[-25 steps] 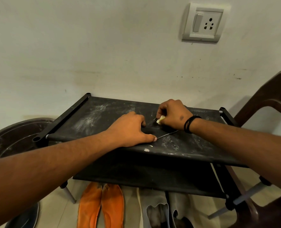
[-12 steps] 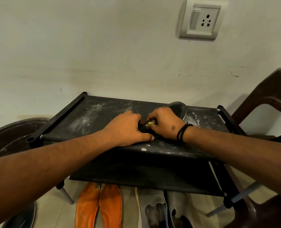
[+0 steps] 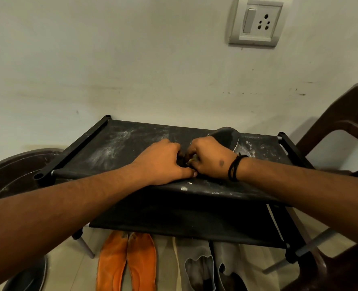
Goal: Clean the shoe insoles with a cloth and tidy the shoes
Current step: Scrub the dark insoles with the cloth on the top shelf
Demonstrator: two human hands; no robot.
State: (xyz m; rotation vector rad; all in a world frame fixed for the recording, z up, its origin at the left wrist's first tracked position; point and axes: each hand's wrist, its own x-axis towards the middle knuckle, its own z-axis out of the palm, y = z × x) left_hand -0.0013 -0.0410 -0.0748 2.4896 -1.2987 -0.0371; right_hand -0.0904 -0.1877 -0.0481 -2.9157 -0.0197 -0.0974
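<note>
A dark insole (image 3: 226,135) lies on the dusty black top shelf of a shoe rack (image 3: 115,148), its far end curling up off the fabric. My left hand (image 3: 163,160) holds the insole's near end down with fingers curled onto it and the thumb lying flat. My right hand (image 3: 209,158), with a black band on the wrist, grips a small yellowish cloth (image 3: 191,162) pressed against the insole right beside the left hand. Most of the cloth and the insole's near part are hidden under the two hands.
Below the rack on the floor lie two orange insoles (image 3: 125,261) and a grey pair of shoes (image 3: 207,267). A brown plastic chair (image 3: 341,127) stands at the right, a dark round tub (image 3: 10,171) at the left. A wall socket (image 3: 255,22) sits above.
My right hand has slid left along the insole until it meets my left hand. The insole's far end, hidden before, has come up into view behind my right hand.
</note>
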